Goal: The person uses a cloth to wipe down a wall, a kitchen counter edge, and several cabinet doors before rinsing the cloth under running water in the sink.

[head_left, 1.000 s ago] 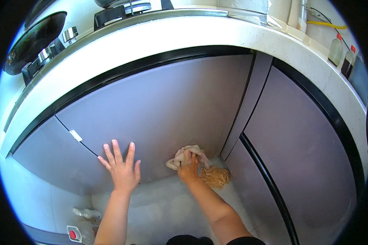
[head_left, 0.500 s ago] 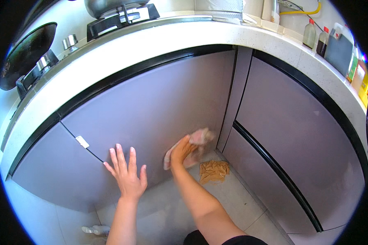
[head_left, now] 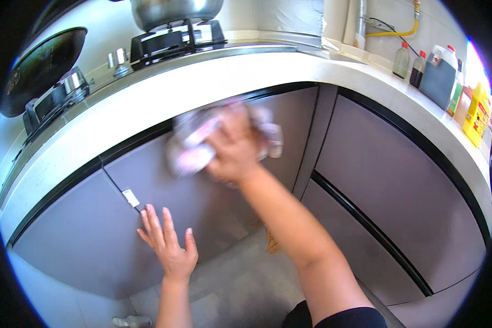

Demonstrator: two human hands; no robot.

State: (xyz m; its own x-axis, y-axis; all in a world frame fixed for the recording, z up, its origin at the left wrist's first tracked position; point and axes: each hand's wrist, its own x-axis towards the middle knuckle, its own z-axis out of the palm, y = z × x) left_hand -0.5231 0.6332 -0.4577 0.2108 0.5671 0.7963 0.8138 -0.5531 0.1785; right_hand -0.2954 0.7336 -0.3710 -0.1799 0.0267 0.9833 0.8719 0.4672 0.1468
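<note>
A pink and white cleaning cloth is bunched under my right hand, which presses it against the upper part of the grey-purple cabinet door, just below the black strip at the worktop's edge. Both cloth and hand are smeared by motion. My left hand holds nothing; its fingers are spread and rest on the same door, lower and to the left. Near its fingertips a small white latch spans the seam between two doors.
A white worktop curves above the doors, with a steel pot and dark wok on the stove. Several bottles, one yellow, stand at the right. A brown cloth lies on the floor, partly hidden by my right arm.
My right hand has moved the cloth from the door's lower right part up to its top edge. The left hand stays on the door. The whole view has shifted slightly upward.
</note>
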